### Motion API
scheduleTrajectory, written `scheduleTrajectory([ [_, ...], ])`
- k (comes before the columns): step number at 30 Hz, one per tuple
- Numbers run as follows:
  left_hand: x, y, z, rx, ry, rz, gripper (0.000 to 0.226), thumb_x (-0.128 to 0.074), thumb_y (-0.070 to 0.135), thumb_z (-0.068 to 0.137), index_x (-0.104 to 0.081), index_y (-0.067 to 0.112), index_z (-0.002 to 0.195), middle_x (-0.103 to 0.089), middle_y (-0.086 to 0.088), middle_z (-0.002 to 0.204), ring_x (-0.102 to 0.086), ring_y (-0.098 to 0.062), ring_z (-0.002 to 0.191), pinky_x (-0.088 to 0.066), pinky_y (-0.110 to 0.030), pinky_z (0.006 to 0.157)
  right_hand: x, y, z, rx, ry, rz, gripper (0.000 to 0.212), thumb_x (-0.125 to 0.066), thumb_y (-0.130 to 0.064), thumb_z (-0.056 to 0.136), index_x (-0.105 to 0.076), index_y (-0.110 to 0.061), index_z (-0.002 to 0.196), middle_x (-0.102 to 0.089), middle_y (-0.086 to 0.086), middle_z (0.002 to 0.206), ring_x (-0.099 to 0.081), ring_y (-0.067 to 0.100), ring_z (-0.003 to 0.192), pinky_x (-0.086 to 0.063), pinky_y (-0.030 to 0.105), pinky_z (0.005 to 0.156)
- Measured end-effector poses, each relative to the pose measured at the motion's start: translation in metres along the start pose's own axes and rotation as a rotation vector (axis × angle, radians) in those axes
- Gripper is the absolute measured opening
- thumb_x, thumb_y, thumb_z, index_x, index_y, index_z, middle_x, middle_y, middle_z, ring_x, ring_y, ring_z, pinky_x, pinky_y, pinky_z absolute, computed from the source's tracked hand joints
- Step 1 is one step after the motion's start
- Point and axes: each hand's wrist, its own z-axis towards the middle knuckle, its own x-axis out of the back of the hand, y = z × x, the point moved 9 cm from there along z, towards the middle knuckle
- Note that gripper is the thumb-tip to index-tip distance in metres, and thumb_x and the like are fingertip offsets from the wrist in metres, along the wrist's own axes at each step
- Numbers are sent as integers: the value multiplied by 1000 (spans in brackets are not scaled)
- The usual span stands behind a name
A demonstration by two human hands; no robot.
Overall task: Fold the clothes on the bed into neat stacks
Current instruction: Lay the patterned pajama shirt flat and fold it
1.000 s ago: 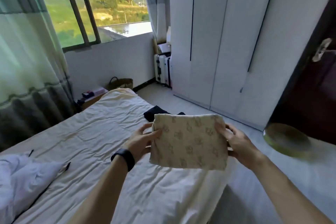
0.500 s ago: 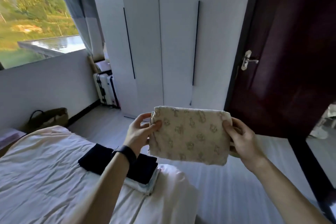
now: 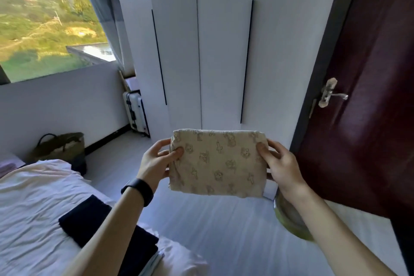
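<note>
Folded cloth (image 3: 217, 163), beige rectangle, seemingly soft cotton, pinched between both hands (image 3: 156, 161) (image 3: 282, 168).

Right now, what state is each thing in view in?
Printed cloth: folded, held in the air.
Left hand: grips its left edge.
Right hand: grips its right edge.
Dark stack: folded, lying on the bed.
Wardrobe: doors shut.
Suitcase: upright beside the wardrobe.
</note>
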Motion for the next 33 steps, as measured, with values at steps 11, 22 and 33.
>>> scheduleTrajectory([
  [11, 23, -26, 136, -40, 273, -53, 35, -76, 16, 87, -67, 20, 120, -76, -8, 102, -73, -21, 83, -59, -33, 63, -75, 43, 200, -29, -239, -9, 28, -68, -42, 94, -70, -28, 119, -78, -8, 100, -75, 15, 89, -63, 39, 69],
  [22, 86, -86, 216, 53, 666, -162, 33, -76, 17, 87, -65, 25, 116, -75, -4, 103, -71, -18, 85, -56, -30, 58, -195, 109, 343, -102, -511, -107, 45, -72, -57, 81, -66, -32, 118, -73, -7, 111, -72, 16, 98, -63, 43, 75],
  [33, 145, -160, 218, 181, 1263, -116, 11, -76, 23, 88, -72, 16, 96, -74, -7, 96, -69, -22, 90, -57, -32, 79, -357, 221, 395, -284, -973, -231, 34, -65, -50, 94, -59, -25, 117, -68, -3, 113, -67, 17, 101, -59, 38, 77],
])
